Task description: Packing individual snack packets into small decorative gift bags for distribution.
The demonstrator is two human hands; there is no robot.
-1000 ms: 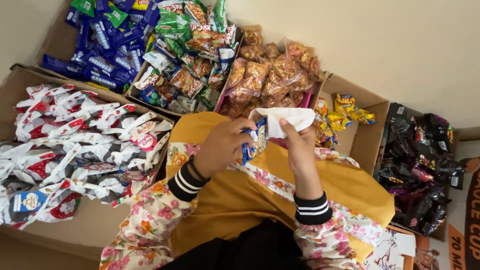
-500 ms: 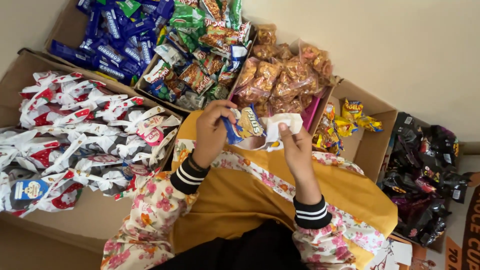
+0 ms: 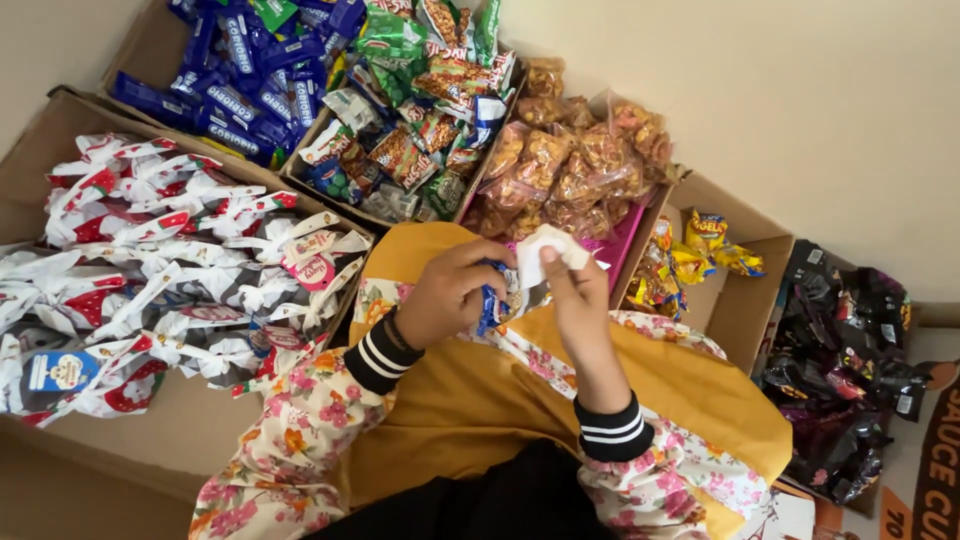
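Pale floor [image 3: 820, 90] runs along the top and right of the head view, with open cardboard boxes packed side by side on it.

Head view, boxes:
- Far left: large cardboard box [image 3: 60, 130] full of white bags with red trim [image 3: 170, 260], tied at the neck.
- Top left: box of blue packets [image 3: 235, 80], lying in a loose heap.
- Next to it, top centre: box of mixed green and red snack packets [image 3: 420, 90].
- Right of that: clear bags of orange-brown snacks [image 3: 570, 165] in a pink-lined box.
- Further right: box [image 3: 740, 290] holding a few yellow packets [image 3: 700, 245].
- Far right: heap of black packets [image 3: 840, 350].

Head view, hands:
- Both hands are raised over a mustard-yellow cloth [image 3: 480, 400] across the lap, just in front of the boxes.
- Left hand [image 3: 448, 292]: closed around a blue snack packet [image 3: 492, 300], fingers curled over it; only part of the packet shows past the fingers.
- Right hand [image 3: 572, 300]: fingertips pinched on the edge of a white bag [image 3: 545, 255], holding it up.
- Blue snack packet and white bag touch between the two hands; the packet sits at the bag's lower left. Whether it is partly inside the bag, I cannot tell.
- Sleeves are floral with black cuffs striped white.
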